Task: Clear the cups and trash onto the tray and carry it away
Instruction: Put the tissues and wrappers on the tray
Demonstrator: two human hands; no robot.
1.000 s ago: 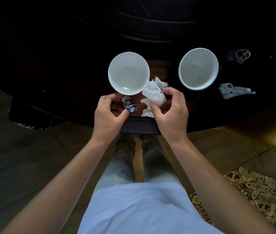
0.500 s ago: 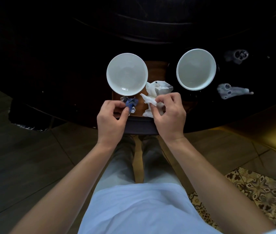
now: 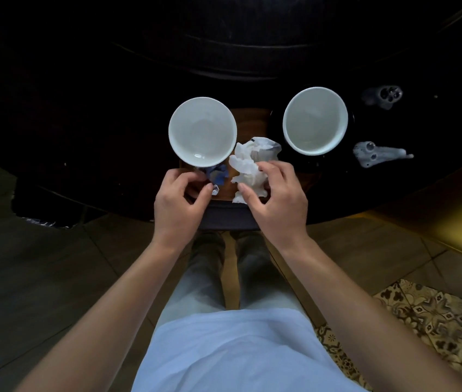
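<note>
- The left hand (image 3: 177, 203) hovers at the near edge of the dark round worktop (image 3: 88, 114); its grip is loosely curled, thumb and forefinger near each other, with a small crumpled blue and silver foil wrapper (image 3: 216, 175) at the fingertips. Whether the thumb is really pinching the wrapper I cannot tell.
- The right hand (image 3: 276, 203) sits beside it, its grip spread, fingers arched over a crumpled white paper napkin (image 3: 248, 162). The fingertips touch the napkin's near part, but the hand is not clamped around it.
- Wrapper and napkin both lie on a brown wooden tray (image 3: 248, 123), near its front edge, the wrapper left of the napkin.
- A white round ceramic cup (image 3: 202, 131), seen from above, stands on the left part of the tray, just behind the wrapper and touching the napkin's left side.
- A second white round ceramic cup (image 3: 315, 120) stands to the right of the tray on the dark worktop, near the napkin's far corner.
- Two pale foamy spills (image 3: 377, 157) lie on the worktop towards its right edge, apart from the second cup.
</note>
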